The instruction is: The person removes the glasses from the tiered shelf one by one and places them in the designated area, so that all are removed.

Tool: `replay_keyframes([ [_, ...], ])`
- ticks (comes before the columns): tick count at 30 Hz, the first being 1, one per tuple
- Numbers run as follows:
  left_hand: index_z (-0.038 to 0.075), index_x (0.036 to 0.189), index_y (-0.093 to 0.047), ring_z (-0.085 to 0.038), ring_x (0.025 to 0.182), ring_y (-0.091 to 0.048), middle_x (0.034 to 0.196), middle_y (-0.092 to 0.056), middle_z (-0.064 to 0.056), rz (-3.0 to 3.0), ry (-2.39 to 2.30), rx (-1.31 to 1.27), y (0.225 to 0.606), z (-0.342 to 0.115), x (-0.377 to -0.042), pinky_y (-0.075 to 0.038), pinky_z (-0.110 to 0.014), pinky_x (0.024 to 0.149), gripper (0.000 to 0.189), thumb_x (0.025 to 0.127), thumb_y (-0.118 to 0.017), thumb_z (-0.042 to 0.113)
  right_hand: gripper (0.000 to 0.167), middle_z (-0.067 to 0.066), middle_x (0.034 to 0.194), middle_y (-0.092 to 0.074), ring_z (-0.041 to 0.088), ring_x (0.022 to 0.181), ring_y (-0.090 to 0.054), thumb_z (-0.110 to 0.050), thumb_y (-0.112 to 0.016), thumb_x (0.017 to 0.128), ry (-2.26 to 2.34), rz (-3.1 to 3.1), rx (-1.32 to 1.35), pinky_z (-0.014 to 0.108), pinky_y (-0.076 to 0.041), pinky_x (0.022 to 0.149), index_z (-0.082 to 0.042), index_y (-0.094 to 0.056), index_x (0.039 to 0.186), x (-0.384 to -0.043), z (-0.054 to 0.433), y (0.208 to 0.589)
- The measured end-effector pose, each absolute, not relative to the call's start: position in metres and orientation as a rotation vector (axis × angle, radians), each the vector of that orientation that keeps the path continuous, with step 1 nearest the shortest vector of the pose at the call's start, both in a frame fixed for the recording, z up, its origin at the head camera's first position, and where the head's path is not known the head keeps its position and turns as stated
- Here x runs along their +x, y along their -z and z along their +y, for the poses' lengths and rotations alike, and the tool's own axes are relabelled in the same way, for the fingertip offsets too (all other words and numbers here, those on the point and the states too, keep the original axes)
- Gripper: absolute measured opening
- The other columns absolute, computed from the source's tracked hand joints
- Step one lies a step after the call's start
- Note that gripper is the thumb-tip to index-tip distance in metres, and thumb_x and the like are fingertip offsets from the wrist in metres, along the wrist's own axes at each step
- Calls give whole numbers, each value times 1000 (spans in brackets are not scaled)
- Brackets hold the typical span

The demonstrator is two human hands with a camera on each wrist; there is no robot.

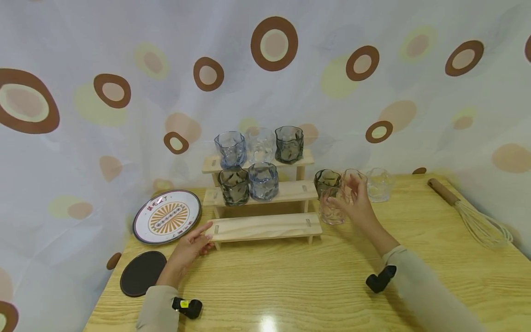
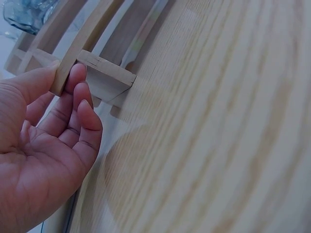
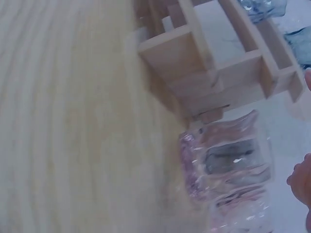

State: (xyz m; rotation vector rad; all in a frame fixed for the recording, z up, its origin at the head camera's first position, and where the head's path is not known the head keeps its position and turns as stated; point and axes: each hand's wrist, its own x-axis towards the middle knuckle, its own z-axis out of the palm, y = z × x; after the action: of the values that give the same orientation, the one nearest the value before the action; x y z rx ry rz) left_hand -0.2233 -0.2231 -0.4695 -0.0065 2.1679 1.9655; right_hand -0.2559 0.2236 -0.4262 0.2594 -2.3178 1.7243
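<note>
At the left end of the lowest shelf of a wooden tiered stand (image 1: 265,227), my left hand (image 1: 188,251) pinches the board between thumb and fingers; the left wrist view shows this grip (image 2: 53,131). My right hand (image 1: 358,203) is spread near the rim of a pink-tinted glass (image 1: 333,214) beside the stand's right end. Its thumb overlaps that glass in the head view, fingers apart over another pink glass (image 1: 351,175). In the right wrist view the front pink glass (image 3: 228,128) shows, with only parts of the hand (image 3: 302,179) at the edge.
Blue, clear and grey glasses (image 1: 289,145) stand on the upper two shelves. A grey glass (image 1: 325,180) and a clear glass (image 1: 379,186) flank the pink ones. A whisk (image 1: 460,207) lies right; a patterned plate (image 1: 166,216) and black disc (image 1: 143,273) lie left.
</note>
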Motion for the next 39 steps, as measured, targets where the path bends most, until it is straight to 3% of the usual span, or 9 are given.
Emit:
replay_keyframes([
  [14,8,144,-41,-7,77,-61,82,-63,3,2175,-1954,-14,472,-225,-224,-47,-21,66,51,96,-57,14,85,24,143,-24,38,135,-24,1,-68,85,-1739,-2272,599,45,-17,113,1,-11,147,-265,173,396],
  [21,7,145,-39,-6,75,-59,80,-63,4,2162,-1959,11,472,-225,-224,-47,-21,65,53,96,-57,14,89,19,142,-28,35,131,-28,-6,-73,82,-1828,-2329,643,46,-22,111,-3,-15,148,-274,137,387],
  [32,8,144,-40,-8,76,-59,80,-63,3,2152,-1963,4,471,-225,-224,-47,-21,65,51,96,-57,14,93,17,142,-30,34,131,-31,-15,-73,84,-1898,-2414,636,49,-23,110,-13,-8,152,-291,103,380],
  [39,9,144,-41,-8,76,-59,81,-62,3,2152,-1968,-6,470,-224,-225,-47,-21,65,50,96,-56,13,93,17,146,-22,35,134,-28,-26,-73,84,-1869,-2470,597,52,-25,109,-17,-9,152,-296,89,379],
])
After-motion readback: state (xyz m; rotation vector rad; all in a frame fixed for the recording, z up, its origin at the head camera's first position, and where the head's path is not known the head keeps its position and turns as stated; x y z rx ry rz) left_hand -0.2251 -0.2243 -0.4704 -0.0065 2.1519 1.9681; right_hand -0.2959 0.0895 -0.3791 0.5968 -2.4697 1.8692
